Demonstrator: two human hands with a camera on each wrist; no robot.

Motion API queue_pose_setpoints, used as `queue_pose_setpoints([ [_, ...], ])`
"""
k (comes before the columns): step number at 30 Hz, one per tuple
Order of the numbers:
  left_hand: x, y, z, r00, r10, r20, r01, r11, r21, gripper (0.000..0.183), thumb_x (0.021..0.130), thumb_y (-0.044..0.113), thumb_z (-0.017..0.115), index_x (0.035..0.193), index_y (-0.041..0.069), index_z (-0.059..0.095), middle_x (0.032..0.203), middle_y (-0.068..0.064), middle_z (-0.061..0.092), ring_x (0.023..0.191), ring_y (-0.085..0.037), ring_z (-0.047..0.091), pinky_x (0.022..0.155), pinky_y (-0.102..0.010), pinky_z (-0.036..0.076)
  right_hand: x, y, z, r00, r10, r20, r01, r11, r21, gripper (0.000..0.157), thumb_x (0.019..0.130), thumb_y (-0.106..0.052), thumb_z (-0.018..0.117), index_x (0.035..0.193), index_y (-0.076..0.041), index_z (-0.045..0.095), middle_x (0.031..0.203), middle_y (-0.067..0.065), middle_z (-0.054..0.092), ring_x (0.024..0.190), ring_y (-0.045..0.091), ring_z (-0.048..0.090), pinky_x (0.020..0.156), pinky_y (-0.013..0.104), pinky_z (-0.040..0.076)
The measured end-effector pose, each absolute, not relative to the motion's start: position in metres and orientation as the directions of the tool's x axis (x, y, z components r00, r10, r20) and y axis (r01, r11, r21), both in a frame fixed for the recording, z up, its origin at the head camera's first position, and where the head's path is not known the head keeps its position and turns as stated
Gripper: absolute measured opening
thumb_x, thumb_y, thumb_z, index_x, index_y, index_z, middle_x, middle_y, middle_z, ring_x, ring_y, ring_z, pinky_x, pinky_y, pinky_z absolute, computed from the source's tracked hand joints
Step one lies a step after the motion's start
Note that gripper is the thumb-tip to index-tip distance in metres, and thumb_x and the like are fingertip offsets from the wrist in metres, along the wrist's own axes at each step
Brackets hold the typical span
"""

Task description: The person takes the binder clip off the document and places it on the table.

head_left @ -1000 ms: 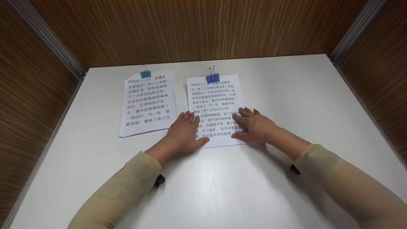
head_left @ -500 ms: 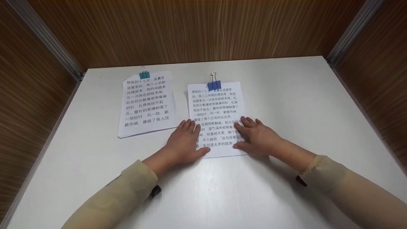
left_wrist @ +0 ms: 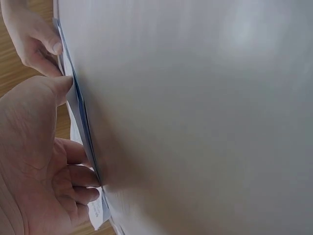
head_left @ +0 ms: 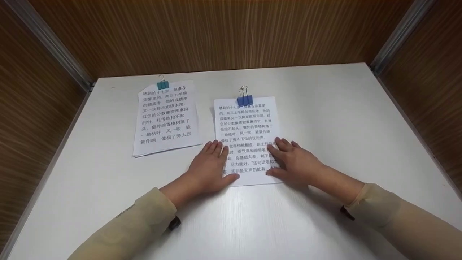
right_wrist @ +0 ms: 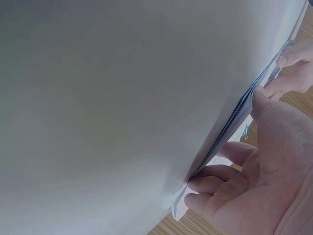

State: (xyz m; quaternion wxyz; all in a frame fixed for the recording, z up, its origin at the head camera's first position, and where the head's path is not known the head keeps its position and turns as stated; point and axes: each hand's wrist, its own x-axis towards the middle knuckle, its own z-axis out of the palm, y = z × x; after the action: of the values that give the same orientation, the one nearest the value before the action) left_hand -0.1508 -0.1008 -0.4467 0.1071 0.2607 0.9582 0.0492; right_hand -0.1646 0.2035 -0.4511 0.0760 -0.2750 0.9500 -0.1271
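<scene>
The blue-clipped stack [head_left: 249, 135] lies face up on the white worktop [head_left: 231, 225], a little right of centre in the head frame, its printed lines running across the page. The blue binder clip [head_left: 245, 100] bites its top edge, with the wire handles standing up beyond the paper.

Both your hands are open on this stack. Your left hand [head_left: 207, 168] rests at its lower left side, fingers extended toward the top of the frame and thumb reaching over the bottom of the page. Your right hand [head_left: 299, 163] mirrors it at the lower right side, its index finger and thumb on the sheet, covering the ends of some lines. In each wrist view the stack shows nearly edge-on as several thin layers, with your thumb touching it.

To the left of the head frame's centre, near your left hand but apart from it, lies a second stack [head_left: 166, 121], also printed and slightly tilted. A teal binder clip [head_left: 163, 85] holds its top edge.

Your pale sleeves [head_left: 124, 229] come in from the lower left and lower right corners, and a dark object [head_left: 174, 223] shows under each cuff. Along the top of the frame stands a brown wood-grain wall [head_left: 223, 32], with a metal post [head_left: 54, 43] at its left and another at its right.
</scene>
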Motion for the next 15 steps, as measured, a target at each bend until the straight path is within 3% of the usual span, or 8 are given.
queue_pose_setpoints([
  [15,-0.135,-0.099,-0.448,-0.831,0.532,-0.161,0.511,0.845,0.159,0.098,0.103,0.069,0.047,0.162,-0.007,0.034,0.167,-0.030,0.028,0.160,-0.039,0.020,0.132,-0.046,0.008,-0.145,0.206,-0.452,-0.838,-0.538,-0.084,-0.503,0.824,-0.263,0.084,0.097,-0.050,0.075,0.159,-0.002,0.047,0.164,0.030,0.037,0.151,0.049,0.037,0.123,0.061,0.030],
])
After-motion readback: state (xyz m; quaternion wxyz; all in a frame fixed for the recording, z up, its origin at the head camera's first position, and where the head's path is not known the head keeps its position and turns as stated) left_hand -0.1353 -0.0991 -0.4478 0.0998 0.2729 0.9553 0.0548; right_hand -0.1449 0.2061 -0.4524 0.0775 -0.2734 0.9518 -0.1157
